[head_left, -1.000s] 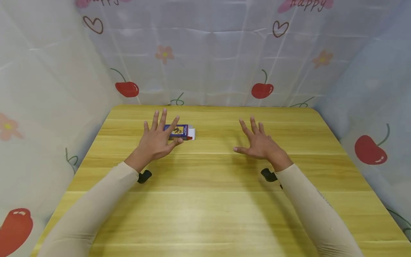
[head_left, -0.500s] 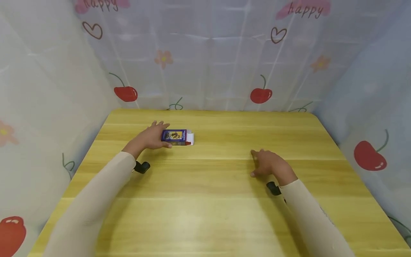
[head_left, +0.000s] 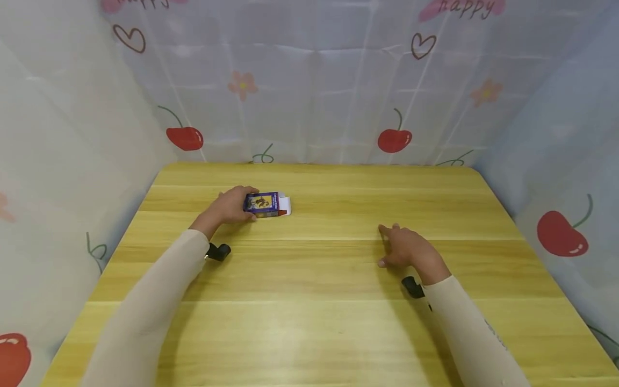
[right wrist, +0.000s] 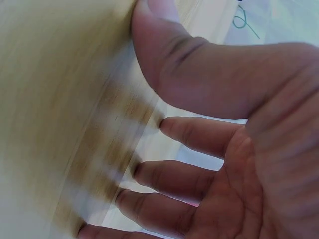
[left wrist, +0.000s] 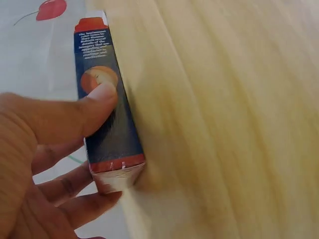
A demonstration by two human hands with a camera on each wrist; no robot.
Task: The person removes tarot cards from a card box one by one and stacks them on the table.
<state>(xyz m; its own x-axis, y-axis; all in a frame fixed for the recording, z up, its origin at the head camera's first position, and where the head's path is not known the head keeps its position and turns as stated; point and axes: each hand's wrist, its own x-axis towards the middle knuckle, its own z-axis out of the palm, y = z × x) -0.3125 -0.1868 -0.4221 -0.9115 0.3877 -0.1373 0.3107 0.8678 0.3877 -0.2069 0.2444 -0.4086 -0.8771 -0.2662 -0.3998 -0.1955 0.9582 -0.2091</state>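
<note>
My left hand (head_left: 231, 206) grips the left end of a small blue card box (head_left: 263, 202) at the far left of the table. In the left wrist view the thumb (left wrist: 97, 107) presses the printed narrow side of the box (left wrist: 117, 139), and the other fingers lie behind it and at its near end. A white flap (head_left: 285, 205) sticks out at the box's right end. What lies inside is hidden. My right hand (head_left: 408, 248) holds nothing. Its fingers, slightly bent and apart, point down at the tabletop, as the right wrist view shows, with fingertips (right wrist: 144, 172) at the wood.
The light wooden table (head_left: 309, 306) reaches to a white curtain (head_left: 314, 97) printed with cherries, flowers and hearts, which also hangs at both sides. A black device sits under each wrist, the left device (head_left: 219, 252) and the right device (head_left: 412, 287).
My left hand, spread over the box a second ago, has come down and taken hold of its left end. The right hand has lowered to the table and drawn slightly nearer and rightward.
</note>
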